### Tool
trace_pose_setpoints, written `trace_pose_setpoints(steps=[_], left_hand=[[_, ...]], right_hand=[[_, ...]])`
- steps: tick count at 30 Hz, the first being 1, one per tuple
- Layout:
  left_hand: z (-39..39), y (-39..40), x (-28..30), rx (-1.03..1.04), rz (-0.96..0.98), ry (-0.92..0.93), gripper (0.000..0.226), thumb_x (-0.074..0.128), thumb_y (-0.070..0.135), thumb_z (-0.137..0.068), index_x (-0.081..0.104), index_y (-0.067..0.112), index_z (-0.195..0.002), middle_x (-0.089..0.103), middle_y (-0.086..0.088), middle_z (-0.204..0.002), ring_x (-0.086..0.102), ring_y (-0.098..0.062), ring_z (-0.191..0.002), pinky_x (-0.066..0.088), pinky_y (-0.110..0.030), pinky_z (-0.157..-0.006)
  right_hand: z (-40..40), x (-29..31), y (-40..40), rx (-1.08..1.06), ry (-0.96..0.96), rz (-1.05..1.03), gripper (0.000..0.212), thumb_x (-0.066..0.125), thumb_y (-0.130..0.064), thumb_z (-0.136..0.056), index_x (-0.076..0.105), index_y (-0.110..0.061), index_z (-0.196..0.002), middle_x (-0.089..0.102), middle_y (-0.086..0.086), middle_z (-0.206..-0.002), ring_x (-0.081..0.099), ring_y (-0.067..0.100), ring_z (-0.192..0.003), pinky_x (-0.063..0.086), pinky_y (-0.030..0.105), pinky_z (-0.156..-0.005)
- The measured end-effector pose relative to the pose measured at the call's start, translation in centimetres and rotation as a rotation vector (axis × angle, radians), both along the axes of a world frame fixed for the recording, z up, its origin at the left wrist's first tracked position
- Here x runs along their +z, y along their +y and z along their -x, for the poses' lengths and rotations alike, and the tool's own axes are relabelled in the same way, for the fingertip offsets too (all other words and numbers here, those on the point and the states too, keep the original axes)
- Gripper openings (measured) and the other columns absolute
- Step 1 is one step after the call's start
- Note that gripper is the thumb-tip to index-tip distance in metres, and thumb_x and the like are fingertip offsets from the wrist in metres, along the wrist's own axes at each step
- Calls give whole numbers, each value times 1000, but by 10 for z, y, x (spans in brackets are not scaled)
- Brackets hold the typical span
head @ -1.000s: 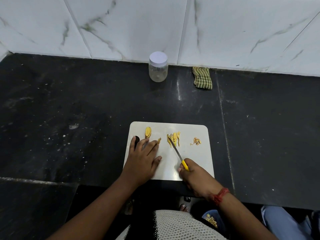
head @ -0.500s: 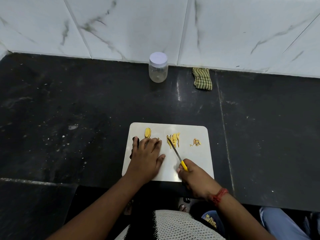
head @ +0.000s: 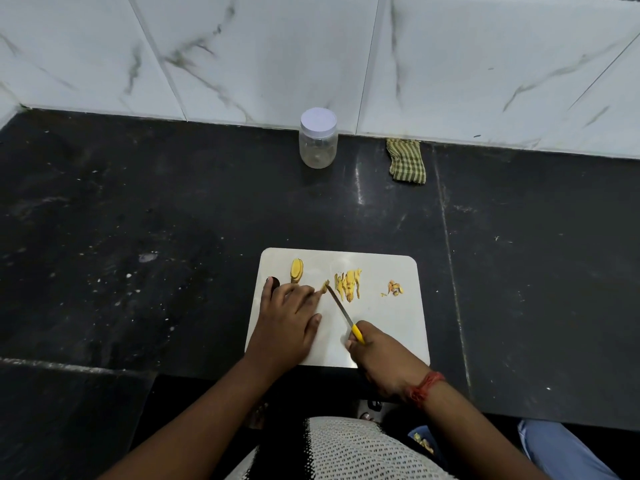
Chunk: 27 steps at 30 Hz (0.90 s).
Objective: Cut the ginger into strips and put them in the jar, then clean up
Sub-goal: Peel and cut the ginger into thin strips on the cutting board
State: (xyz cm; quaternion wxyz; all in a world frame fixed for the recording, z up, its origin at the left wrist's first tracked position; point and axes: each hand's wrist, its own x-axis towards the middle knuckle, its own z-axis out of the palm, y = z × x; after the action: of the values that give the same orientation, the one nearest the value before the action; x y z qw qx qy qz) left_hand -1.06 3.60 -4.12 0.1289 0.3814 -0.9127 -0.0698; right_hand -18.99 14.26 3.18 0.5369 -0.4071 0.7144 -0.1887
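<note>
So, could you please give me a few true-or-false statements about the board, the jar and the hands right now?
1. The jar has its lid on. True.
2. The right hand holds the knife. True.
3. The cloth lies on the board. False: it lies by the wall, right of the jar.
4. The left hand grips the jar. False: it rests on the board, fingertips on a ginger piece.
5. Cut strips lie on the board. True.
</note>
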Motion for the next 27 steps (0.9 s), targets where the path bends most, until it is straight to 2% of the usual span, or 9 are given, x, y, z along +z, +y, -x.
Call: trace_pose_setpoints(steps=[13,16,20,23,27], left_hand=[[8,7,-1,-48,47,-49,51,41,44,-100,66,10,-129,61,-5,-134,53,-29,-126,30,-63,-116],[11,9,-1,-74,50,-56,53,40,46,-100,66,9,-129,61,-7,-134,54,-29,-125,31,-64,-116],[11,8,-2,-86,39,-37,52,40,46,-101,64,11,-131,60,-5,-135,53,-28,-127,29,-64,-117],[9,6,-3,-121,33,-34,52,40,47,-101,62,13,-135,59,-4,-137,51,-26,-130,26,-63,-119],[4,-3,-3,-142,27,-35,52,39,46,-101,59,16,-139,58,-2,-139,49,-27,-130,22,-61,-121]], right_hand=[[-6,5,-8,74,174,8,17,42,-27,-102,46,-11,-98,51,-1,-78,46,8,-65,33,20,-56],[-6,5,-9,88,191,5,14,41,-24,-102,45,-12,-97,53,2,-83,48,12,-70,35,25,-61],[-6,5,-10,99,190,-1,12,41,-24,-102,44,-15,-95,55,1,-86,51,16,-78,37,25,-73],[-6,6,-10,100,197,-7,14,41,-24,-102,47,-12,-100,61,9,-95,57,20,-84,40,28,-75],[-7,10,-10,103,207,8,15,40,-24,-102,46,-11,-104,61,9,-97,56,21,-84,40,27,-74]])
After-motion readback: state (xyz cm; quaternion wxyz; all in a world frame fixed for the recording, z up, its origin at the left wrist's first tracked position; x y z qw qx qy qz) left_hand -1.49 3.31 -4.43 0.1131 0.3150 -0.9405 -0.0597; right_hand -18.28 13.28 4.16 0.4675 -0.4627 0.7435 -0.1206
